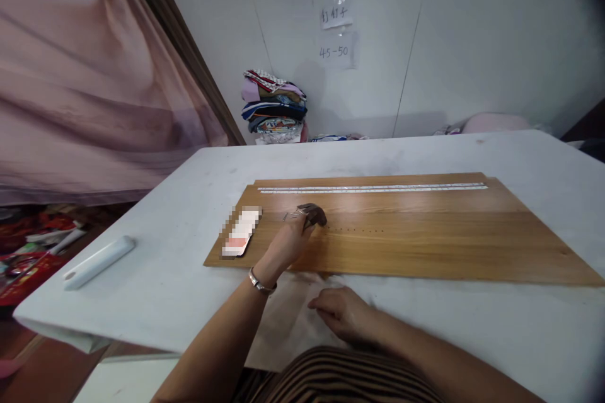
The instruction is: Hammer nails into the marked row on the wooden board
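My left hand (289,238), with a metal-banded watch or bracelet at its wrist, reaches over a wooden board (425,252). Its fingers are closed on a dark brown, rounded object (316,214), whose kind I cannot make out. Just left of that object lie several thin metal nails (289,216). A line of small dark dots (354,230) runs rightward across the board, too small to tell if they are nails or holes. Near the front edge of the table my right hand (347,313) rests off the board, fingers curled together; whatever they may hold is hidden.
Two pale marked strips (373,189) lie along the board's far side. A phone-like object (243,232), blurred out, sits at its left end. A white rounded bar (99,262) lies on the white table (165,214). Folded cloth (275,107) is stacked by the wall.
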A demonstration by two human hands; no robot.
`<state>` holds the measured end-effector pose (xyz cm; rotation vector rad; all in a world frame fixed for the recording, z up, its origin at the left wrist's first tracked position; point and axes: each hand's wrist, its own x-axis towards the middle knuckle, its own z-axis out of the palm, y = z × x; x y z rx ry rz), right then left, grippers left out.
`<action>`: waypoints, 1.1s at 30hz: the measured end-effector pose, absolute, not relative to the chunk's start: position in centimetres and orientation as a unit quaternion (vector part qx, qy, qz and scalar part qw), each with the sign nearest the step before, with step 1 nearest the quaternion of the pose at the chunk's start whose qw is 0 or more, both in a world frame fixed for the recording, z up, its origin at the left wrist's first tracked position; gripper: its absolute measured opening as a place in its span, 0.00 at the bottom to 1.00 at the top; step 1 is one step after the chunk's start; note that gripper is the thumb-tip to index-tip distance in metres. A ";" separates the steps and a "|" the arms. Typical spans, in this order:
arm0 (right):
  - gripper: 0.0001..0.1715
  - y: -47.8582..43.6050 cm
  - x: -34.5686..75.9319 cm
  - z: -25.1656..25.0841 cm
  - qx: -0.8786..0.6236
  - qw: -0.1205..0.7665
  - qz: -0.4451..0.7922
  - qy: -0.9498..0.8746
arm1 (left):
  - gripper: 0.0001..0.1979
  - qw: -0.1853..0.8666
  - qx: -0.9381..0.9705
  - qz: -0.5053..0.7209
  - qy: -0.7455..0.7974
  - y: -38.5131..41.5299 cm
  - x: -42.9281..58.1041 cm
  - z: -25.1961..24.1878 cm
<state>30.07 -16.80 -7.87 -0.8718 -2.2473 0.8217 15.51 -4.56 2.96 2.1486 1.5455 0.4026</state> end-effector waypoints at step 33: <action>0.19 -16.8 30.1 -8.0 -0.326 0.296 0.309 -0.843 | 0.10 0.270 0.768 0.216 0.539 -4.8 15.6 3.0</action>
